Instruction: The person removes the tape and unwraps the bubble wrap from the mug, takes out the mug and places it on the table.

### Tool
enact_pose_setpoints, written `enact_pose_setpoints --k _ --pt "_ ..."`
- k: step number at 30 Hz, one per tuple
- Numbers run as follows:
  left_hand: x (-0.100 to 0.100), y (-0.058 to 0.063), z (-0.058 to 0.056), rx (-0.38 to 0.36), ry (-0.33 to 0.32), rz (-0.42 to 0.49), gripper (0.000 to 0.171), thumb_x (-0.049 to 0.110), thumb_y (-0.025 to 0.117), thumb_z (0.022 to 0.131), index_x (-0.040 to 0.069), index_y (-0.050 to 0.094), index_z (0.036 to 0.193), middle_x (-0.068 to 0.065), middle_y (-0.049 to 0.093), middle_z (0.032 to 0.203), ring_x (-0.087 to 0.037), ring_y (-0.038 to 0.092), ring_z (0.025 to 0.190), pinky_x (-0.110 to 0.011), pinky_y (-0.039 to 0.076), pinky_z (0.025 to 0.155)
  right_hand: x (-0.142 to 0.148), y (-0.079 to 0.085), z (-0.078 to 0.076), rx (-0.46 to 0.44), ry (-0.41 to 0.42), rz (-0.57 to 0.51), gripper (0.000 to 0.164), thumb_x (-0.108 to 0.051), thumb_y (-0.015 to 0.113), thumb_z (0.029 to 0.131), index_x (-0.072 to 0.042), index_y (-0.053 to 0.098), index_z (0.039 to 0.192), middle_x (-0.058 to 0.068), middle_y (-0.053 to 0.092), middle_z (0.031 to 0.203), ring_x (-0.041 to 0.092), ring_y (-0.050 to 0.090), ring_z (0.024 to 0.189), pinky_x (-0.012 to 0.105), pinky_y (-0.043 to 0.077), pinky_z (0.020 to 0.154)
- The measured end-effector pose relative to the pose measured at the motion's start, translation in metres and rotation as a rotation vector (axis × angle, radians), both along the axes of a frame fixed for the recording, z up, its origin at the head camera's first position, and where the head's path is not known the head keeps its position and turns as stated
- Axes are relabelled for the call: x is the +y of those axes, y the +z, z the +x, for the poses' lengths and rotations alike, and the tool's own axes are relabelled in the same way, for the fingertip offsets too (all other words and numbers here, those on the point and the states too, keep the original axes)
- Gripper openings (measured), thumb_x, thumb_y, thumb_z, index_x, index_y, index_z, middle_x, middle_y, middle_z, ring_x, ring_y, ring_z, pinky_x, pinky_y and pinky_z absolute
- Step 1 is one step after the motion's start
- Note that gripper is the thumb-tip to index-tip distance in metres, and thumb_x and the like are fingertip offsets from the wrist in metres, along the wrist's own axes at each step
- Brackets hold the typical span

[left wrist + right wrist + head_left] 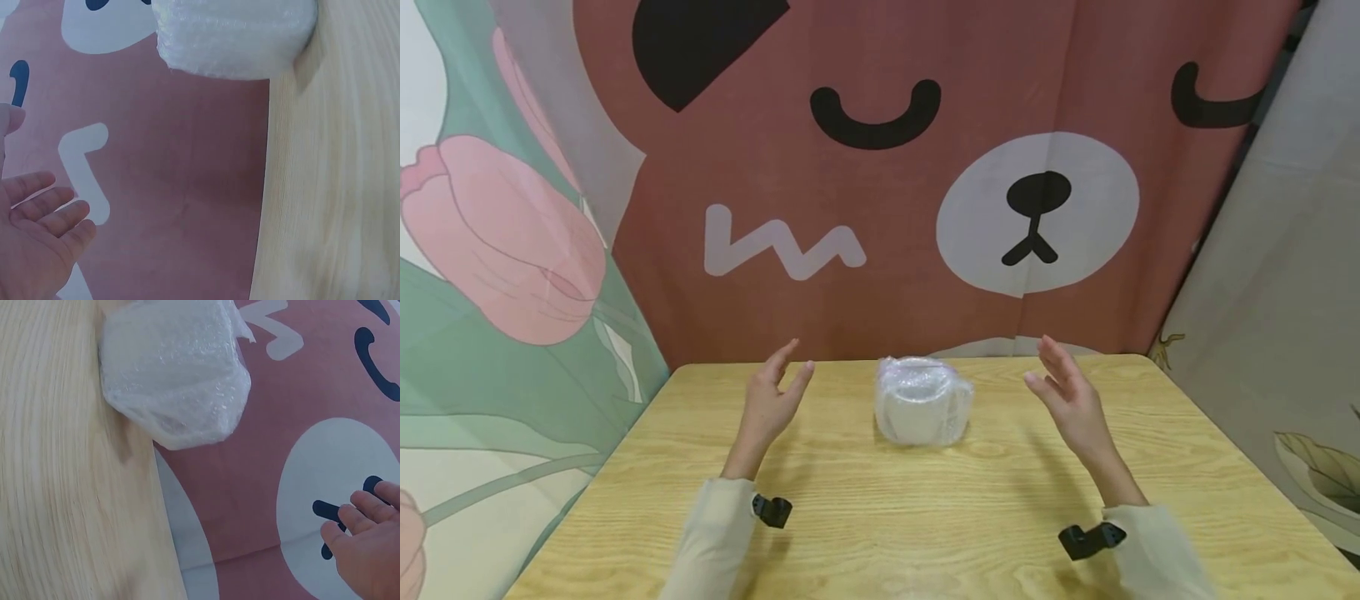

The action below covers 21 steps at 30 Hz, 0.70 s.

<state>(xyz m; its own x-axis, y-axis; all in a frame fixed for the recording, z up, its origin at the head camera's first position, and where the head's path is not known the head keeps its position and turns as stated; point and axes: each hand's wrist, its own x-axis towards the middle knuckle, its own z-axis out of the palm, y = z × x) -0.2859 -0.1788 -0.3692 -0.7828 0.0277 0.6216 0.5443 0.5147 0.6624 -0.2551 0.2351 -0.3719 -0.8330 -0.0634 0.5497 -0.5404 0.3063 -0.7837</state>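
A white object wrapped in clear bubble wrap (922,404) stands near the back of the wooden table; its shape looks like a mug or small pot, but the wrapping hides the kind. To its left, my left hand (769,406) is held above the table, palm facing inward, fingers relaxed and apart from the package. On the other side my right hand (1072,408) mirrors it, also holding nothing. Both wrist views show the bubble-wrapped package near the top, with the left fingers (59,212) and the right fingers (359,515) loosely extended away from it.
The light wooden table (917,517) ends at a back edge against a brown curtain (880,317) printed with a bear face. A flower-patterned curtain (505,250) hangs at the left, a pale one (1277,292) at the right. Black wrist cameras sit on both sleeves.
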Motion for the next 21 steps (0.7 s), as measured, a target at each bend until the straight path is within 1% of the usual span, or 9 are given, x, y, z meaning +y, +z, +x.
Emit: enact_pose_setpoints --k 7,11,13,17,19,21 --pt "0.009 0.000 -0.002 0.009 -0.055 0.041 0.044 0.018 0.062 0.097 -0.001 0.054 0.135 -0.021 0.053 0.135 -0.039 0.051 0.122 -0.049 0.043 0.099 -0.009 -0.006 -0.005 -0.017 0.003 -0.014 0.057 -0.014 0.058 0.099 -0.003 0.034 0.149 0.016 0.037 0.149 0.036 0.034 0.136 0.016 0.036 0.100" --pt "0.013 0.000 -0.003 0.009 -0.067 0.044 0.041 0.018 0.062 0.096 -0.001 0.056 0.133 -0.023 0.055 0.132 -0.038 0.054 0.119 -0.049 0.044 0.097 -0.012 -0.010 -0.007 -0.028 0.011 -0.006 0.057 -0.015 0.059 0.098 -0.004 0.034 0.149 0.016 0.040 0.148 0.036 0.036 0.134 0.020 0.037 0.101" --pt "0.015 0.000 -0.004 -0.001 -0.076 0.046 0.041 0.018 0.062 0.097 -0.001 0.056 0.133 -0.022 0.055 0.132 -0.038 0.054 0.119 -0.049 0.044 0.097 -0.014 -0.011 -0.009 -0.036 0.013 -0.005 0.058 -0.015 0.058 0.099 -0.006 0.033 0.150 0.016 0.040 0.147 0.034 0.037 0.135 0.026 0.037 0.103" --pt "0.019 -0.002 -0.004 -0.030 -0.094 0.049 0.042 0.019 0.062 0.097 -0.001 0.055 0.134 -0.022 0.054 0.133 -0.037 0.052 0.121 -0.050 0.042 0.099 -0.017 -0.013 -0.011 -0.054 0.007 -0.003 0.059 -0.017 0.059 0.098 -0.007 0.033 0.150 0.015 0.041 0.147 0.033 0.036 0.136 0.043 0.034 0.106" --pt "0.020 -0.003 -0.005 -0.037 -0.095 0.048 0.042 0.020 0.062 0.097 0.000 0.055 0.134 -0.021 0.055 0.133 -0.036 0.052 0.122 -0.049 0.042 0.099 -0.019 -0.013 -0.012 -0.063 0.001 0.003 0.060 -0.018 0.060 0.098 -0.006 0.034 0.150 0.016 0.041 0.147 0.032 0.035 0.136 0.047 0.032 0.106" --pt "0.022 -0.004 -0.006 -0.038 -0.099 0.055 0.041 0.020 0.062 0.097 0.000 0.057 0.133 -0.020 0.056 0.132 -0.036 0.053 0.122 -0.048 0.042 0.100 -0.021 -0.015 -0.014 -0.068 -0.002 0.015 0.060 -0.020 0.061 0.098 -0.005 0.035 0.149 0.016 0.041 0.147 0.032 0.035 0.136 0.050 0.032 0.106"
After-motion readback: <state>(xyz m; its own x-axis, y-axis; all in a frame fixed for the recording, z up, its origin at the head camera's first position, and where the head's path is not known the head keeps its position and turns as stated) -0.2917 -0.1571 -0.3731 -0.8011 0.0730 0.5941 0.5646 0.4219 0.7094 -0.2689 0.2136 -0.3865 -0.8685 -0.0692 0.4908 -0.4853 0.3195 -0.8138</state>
